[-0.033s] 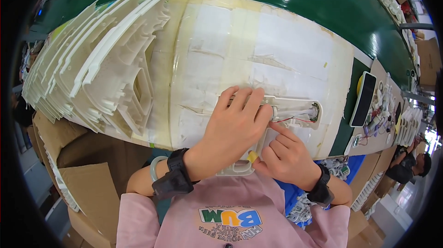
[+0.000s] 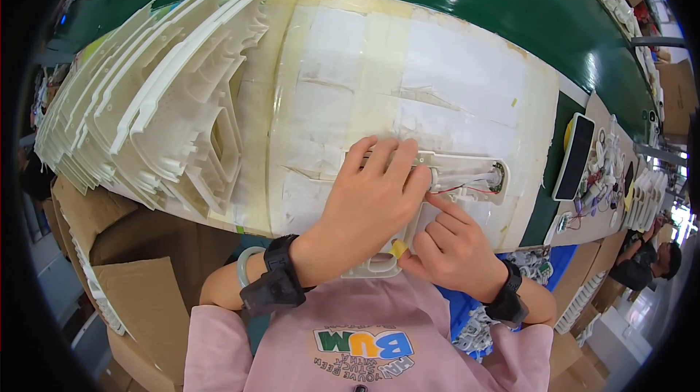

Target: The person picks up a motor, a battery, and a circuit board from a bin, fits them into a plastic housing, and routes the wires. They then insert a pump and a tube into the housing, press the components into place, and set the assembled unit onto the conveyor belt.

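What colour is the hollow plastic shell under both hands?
Off-white; the head view shows the plastic shell best.

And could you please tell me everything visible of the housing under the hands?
The housing is a white, plastic-looking open shell, lying on the pale mat, hollow side up. Its right end shows white wires, a red wire and a green part. The left hand rests on it, hiding part; the right hand touches its near edge.

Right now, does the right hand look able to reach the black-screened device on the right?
Likely yes: the way from the right hand to the device looks open across the white board, though the hand is busy at the white housing.
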The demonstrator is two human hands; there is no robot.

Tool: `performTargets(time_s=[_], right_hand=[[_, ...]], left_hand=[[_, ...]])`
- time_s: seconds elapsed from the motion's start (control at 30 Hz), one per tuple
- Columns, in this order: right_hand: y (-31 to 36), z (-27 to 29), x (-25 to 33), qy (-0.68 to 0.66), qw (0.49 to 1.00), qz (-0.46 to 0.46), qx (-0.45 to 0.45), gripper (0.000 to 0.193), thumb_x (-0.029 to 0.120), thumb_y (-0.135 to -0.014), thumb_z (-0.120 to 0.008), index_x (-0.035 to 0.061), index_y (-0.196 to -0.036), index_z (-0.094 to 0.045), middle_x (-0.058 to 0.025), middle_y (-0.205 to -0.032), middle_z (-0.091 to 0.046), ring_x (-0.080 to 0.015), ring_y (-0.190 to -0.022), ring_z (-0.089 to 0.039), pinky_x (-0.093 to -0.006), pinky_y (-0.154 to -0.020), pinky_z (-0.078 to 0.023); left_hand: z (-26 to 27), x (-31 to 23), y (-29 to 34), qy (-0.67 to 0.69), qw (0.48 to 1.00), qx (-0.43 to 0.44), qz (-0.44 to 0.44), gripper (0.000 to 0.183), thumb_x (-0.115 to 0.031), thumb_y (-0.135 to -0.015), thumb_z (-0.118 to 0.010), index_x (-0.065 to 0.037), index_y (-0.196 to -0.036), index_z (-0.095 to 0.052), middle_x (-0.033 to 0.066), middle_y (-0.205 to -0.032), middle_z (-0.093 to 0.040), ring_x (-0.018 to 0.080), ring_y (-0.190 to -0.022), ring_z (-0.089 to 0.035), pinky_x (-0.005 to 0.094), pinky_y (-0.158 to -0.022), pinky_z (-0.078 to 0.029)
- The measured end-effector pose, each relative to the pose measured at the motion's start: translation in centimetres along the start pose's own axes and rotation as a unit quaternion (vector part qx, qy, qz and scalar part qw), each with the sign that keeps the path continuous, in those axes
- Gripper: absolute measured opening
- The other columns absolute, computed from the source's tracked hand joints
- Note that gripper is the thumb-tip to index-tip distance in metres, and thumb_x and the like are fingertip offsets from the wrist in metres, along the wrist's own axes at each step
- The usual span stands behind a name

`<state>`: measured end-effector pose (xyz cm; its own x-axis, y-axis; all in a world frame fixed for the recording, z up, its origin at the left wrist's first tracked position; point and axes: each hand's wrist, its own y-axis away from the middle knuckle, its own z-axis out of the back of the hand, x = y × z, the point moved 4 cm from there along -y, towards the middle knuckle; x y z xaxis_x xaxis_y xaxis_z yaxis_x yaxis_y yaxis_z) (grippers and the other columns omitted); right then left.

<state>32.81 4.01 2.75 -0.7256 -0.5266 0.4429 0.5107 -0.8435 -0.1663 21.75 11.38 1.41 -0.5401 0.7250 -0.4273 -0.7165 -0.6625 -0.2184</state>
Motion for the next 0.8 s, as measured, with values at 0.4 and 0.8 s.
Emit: performTargets(time_s=[0.4, 0.8], right_hand=[[-0.07, -0.07, 0.31, 0.001, 1.000, -0.018, 0.024, 0.030, 0.011, -0.065, -0.073, 0.0041, -0.057, -0.045, -0.0050, -0.052, -0.040, -0.0213, -0.050, -0.048, -0.0461, -0.094, -0.052], [-0.41, -0.56, 0.45, 0.021, 0.998, -0.031, 0.047, 0.030, 0.016, -0.068, -0.072, 0.0034, -0.057, -0.047, -0.0059, -0.050, -0.042, -0.0214, -0.049, -0.048, -0.0467, -0.094, -0.052]], left_hand=[[0.26, -0.14, -0.16, 0.000, 1.000, 0.010, 0.005, 0.020, -0.008, -0.070, -0.065, -0.004, -0.087, -0.054, 0.0155, -0.112, -0.055, 0.0301, -0.101, -0.057, 0.0450, -0.094, -0.043], [0.25, 0.09, -0.20, 0.024, 0.999, 0.021, 0.006, 0.023, -0.008, -0.070, -0.068, -0.004, -0.088, -0.054, 0.0155, -0.113, -0.054, 0.0311, -0.101, -0.057, 0.0459, -0.095, -0.042]])
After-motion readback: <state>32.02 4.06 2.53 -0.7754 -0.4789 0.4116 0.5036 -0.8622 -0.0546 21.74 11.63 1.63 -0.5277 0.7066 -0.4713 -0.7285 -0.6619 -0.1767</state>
